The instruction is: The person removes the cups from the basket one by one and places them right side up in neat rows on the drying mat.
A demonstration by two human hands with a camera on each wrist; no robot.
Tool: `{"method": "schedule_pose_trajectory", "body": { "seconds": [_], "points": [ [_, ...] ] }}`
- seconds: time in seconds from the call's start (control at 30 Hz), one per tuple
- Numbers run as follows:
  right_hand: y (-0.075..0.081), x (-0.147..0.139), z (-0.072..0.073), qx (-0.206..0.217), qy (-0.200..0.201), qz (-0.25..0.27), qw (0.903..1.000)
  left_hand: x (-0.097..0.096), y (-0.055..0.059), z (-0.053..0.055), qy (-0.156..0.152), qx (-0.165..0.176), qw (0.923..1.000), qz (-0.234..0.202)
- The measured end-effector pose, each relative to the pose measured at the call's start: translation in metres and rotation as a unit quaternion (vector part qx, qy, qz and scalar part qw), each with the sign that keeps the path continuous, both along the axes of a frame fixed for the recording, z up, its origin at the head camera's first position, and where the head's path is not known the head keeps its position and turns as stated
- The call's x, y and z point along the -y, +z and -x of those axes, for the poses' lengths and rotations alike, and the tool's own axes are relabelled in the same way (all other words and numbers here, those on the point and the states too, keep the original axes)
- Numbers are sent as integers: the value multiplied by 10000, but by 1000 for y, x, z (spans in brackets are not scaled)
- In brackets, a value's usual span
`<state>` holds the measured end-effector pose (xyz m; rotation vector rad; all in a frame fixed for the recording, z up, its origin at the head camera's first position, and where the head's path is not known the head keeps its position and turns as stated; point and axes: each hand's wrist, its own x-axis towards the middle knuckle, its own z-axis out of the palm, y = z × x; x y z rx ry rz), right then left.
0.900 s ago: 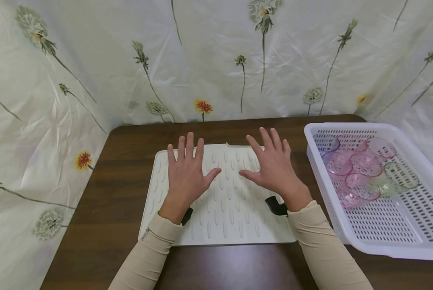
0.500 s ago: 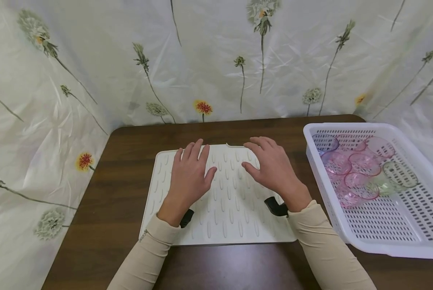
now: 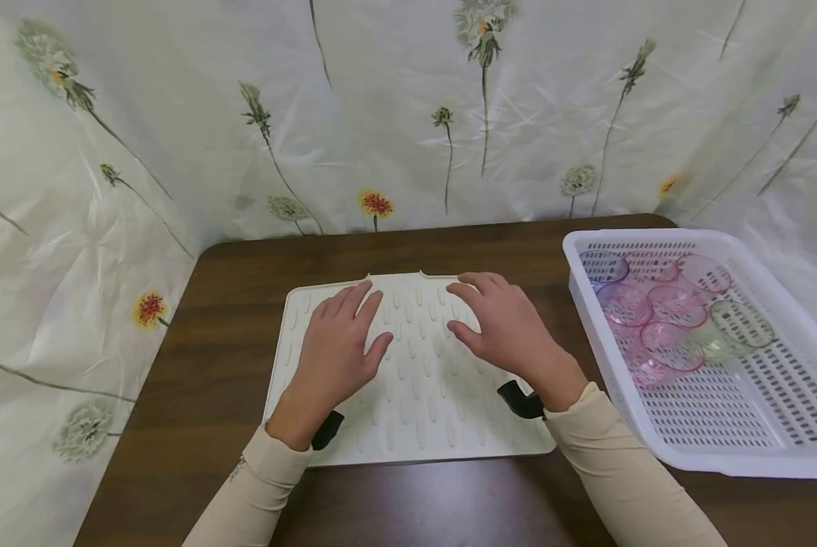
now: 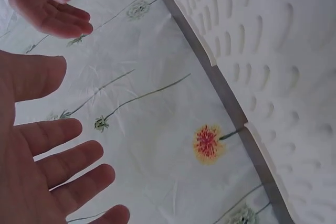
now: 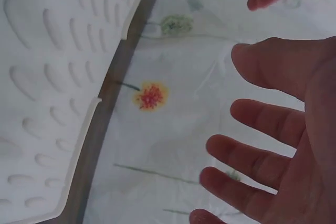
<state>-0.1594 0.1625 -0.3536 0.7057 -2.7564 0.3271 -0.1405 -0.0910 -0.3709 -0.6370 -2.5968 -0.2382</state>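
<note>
A white draining mat (image 3: 415, 380) with raised oval ridges lies on the dark wooden table. Over its left half hovers my left hand (image 3: 336, 349), fingers relaxed and slightly bent, holding nothing. My right hand (image 3: 511, 327) hovers above the mat's right half, also holding nothing, its thumb spread from the fingers. Both wrist views show the palms with gaps between the fingers: the left hand (image 4: 47, 145) at the lower left, the right hand (image 5: 273, 145) at the right. The mat stays below the hands.
To the right stands a white perforated plastic basket (image 3: 743, 425). Inside are several transparent pink glasses (image 3: 678, 305), a blue one (image 3: 603, 267) and a green one (image 3: 739, 325). A flower-printed curtain (image 3: 381, 114) closes off the back and sides of the table (image 3: 210, 342).
Both hands have lowered their fingertips, with the fingers bending from a wide, straight spread. The left hand has shifted a little left and toward the body. The head view has turned slightly.
</note>
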Motion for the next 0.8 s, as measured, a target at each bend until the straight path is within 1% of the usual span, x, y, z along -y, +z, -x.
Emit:
{"method": "schedule_pose_trajectory", "body": {
  "seconds": [0.1,0.17,0.23,0.3,0.4,0.5,0.6,0.7,0.8],
  "points": [
    [4,4,-8,124,167,-137,9997,13,6,-9,-45,137,9999,16],
    [8,4,-12,147,245,-206,9994,23,8,-15,-134,205,9997,39],
    [12,4,-17,167,316,-282,9990,33,8,-20,-291,214,9993,82],
    [18,3,-22,214,356,-398,9983,44,5,-26,-455,249,9985,146],
    [29,0,-27,249,349,-557,9975,68,-4,-35,-593,362,9972,270],
    [39,-6,-29,177,294,-617,9975,93,-16,-44,-549,611,9958,404],
    [49,-16,-31,42,285,-587,9979,115,-28,-52,-437,929,9931,559],
    [59,-29,-35,-28,376,-505,9980,131,-39,-59,-396,1329,9875,747],
    [68,-48,-40,29,531,-405,9978,141,-48,-66,-417,1792,9790,875]
  ]
}}
